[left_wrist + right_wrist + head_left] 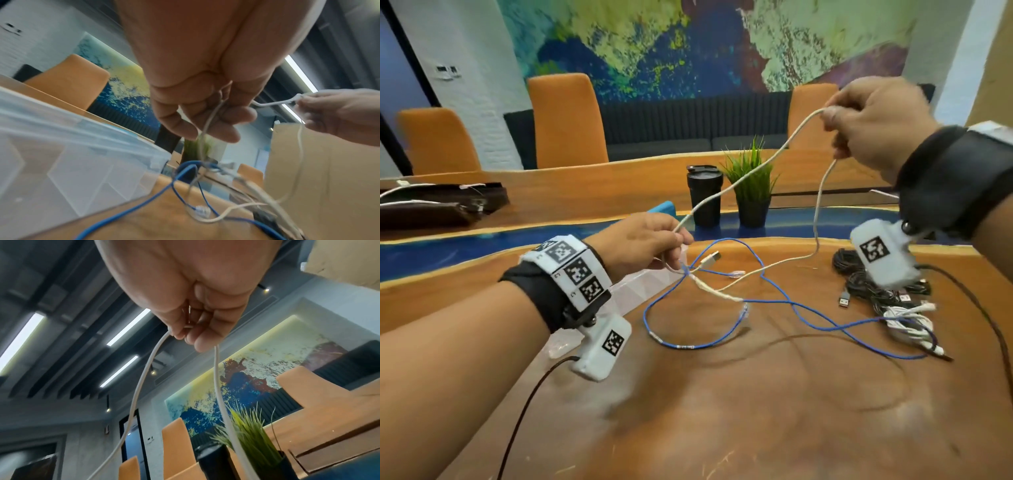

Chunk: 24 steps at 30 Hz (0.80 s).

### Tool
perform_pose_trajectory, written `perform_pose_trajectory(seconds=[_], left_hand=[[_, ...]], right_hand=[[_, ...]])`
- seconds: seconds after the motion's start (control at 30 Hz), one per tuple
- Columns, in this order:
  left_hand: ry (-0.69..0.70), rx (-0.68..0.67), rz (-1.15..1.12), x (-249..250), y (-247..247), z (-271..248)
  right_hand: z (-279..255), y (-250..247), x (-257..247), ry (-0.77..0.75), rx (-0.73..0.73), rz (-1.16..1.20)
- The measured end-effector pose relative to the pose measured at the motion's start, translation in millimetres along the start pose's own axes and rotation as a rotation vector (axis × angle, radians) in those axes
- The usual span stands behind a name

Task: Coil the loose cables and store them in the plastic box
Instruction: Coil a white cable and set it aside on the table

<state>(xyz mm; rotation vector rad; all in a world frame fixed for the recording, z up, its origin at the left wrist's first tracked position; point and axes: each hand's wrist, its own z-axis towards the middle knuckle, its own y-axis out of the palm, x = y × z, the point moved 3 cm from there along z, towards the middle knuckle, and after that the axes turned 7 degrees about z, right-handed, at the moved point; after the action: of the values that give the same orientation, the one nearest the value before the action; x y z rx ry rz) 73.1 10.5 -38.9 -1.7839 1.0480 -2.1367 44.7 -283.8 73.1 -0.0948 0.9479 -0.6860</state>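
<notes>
The white cable [739, 185] is raised off the desk in a long loop, one run slanting down toward 8 o'clock, the other dropping to the desk; the blue cable [784, 301] sprawls in loose crossing loops at centre, tangled with the white one; black and white bundled cables [887, 301] lie heaped at 3 o'clock; the clear plastic box [61, 170] stands at 9 o'clock.

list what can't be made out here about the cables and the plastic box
- Plastic box: cut off by the left wrist view's edge and blurred; the left hand and forearm cover most of it in the head view, so its contents are hidden.
- White cable: where it crosses the blue cable, a knot cannot be confirmed.
- Black cable pile: partly hidden by the right wrist camera.
- Right hand: blurred.
</notes>
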Motion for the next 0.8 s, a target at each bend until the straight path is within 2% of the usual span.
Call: perform_pose_trajectory(seconds=[0.13,0.23,0.33,0.43,0.57,0.67,0.73,0.8], left_hand=[[0.059,0.124,-0.174,3.8,-30.6,-3.6],[0.086,0.161,-0.271,10.8,-41.8,-1.5],[0.094,0.215,-0.15,17.3,-45.1,2.2],[0.119,0.3,0.137,21.2,-42.1,8.3],[0.114,0.405,-0.013,26.5,-41.7,15.1],[0.087,0.433,-0.139,36.9,-47.5,20.6],[0.085,0.455,-0.189,44.1,-50.3,22.9],[0.086,0.46,-0.152,51.1,-48.0,24.4]], right_hand=[[27.6,-21.8,-9.7,0.098,0.089,0.112],[43.3,-31.2,-17.9,0.137,0.124,0.3],[49.2,-34.7,-17.4,0.189,0.065,0.367],[42.8,-29.9,-4.4,0.269,-0.142,0.17],[25.0,-17.3,13.5,0.229,-0.282,-0.228],[13.7,-2.9,27.4,0.251,-0.397,-0.467],[7.7,3.0,24.7,0.167,-0.31,-0.674],[-10.3,15.0,0.9,-0.036,-0.191,-0.667]])
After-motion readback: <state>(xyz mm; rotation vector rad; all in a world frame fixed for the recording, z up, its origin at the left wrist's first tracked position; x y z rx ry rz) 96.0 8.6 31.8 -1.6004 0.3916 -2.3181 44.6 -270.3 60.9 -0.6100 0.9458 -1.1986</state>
